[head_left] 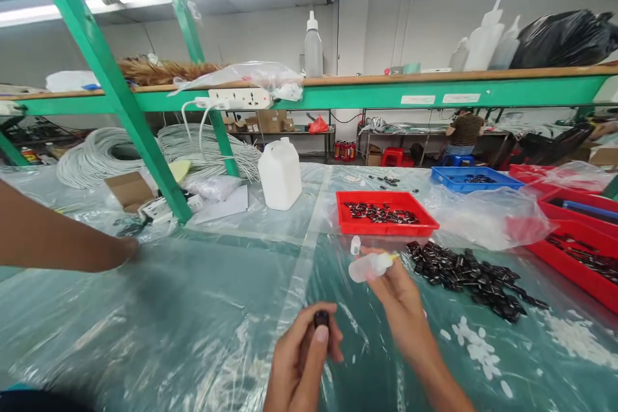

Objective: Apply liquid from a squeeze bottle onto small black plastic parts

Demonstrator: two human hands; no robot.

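The left hand [300, 346] pinches a small black part [321, 318] and the right hand [404, 301] grips a small bottle [363, 268], both above the table [217, 299], with heaped black pieces [464, 275] to the right, a red tray [386, 229] beyond the bottle and a white jug [280, 175] farther left.

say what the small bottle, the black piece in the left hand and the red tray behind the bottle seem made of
Small bottle in the right hand: likely soft plastic, matte, as it looks milky and translucent. Black piece in the left hand: opaque, fairly dull, perhaps plastic; too small to rule out metal. Red tray: probably moulded plastic, slightly glossy, with uniform colour, smooth rim.
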